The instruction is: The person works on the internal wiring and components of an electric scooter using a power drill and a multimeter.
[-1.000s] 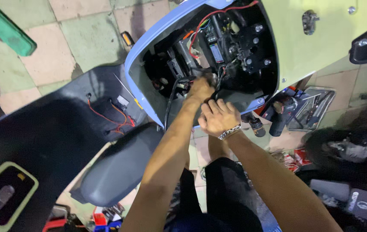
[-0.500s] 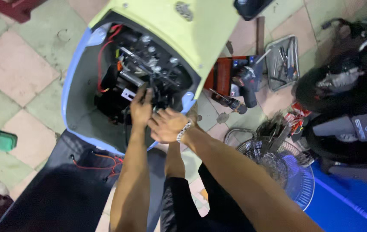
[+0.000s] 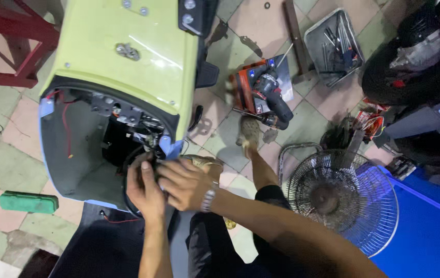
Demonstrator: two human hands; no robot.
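While both hands are working at the lower rim of the open scooter compartment (image 3: 70,154), the left hand (image 3: 145,188) is curling its fingers around a black cable (image 3: 127,170) and the right hand (image 3: 186,183), wearing a wristwatch (image 3: 208,198), is resting half-closed just beside it; what it is gripping cannot be told. A cordless drill (image 3: 271,100) is lying on the tiled floor (image 3: 220,131) near a metal tool tray (image 3: 331,44) and a fan (image 3: 341,198).

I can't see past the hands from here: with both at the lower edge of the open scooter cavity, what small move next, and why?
Probably hold the black cable loop steady with the left hand while the right hand eases off a little. Both hands crowd the same spot below the black wiring cluster in the pale green scooter body, hiding what the fingers grip.
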